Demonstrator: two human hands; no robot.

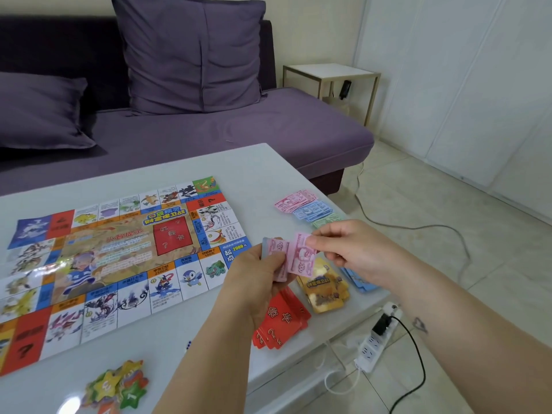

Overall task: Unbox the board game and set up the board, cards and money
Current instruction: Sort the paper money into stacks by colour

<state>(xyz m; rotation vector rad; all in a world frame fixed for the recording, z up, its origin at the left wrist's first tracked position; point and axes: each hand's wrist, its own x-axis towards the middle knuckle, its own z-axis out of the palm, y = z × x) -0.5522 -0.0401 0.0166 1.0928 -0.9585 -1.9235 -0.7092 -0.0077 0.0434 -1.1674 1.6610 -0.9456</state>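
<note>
The left hand grips a thin stack of pink notes while the right hand pinches one note's corner; probably light, floppy, best edge-held.

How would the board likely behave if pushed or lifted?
The board looks like thin, glossy, creased paper, so pushed it would probably buckle at the folds rather than slide. Lifted, it likely flops and weighs little.

Single head-worn view, angled down, close over white table, facing purple sofa
</note>
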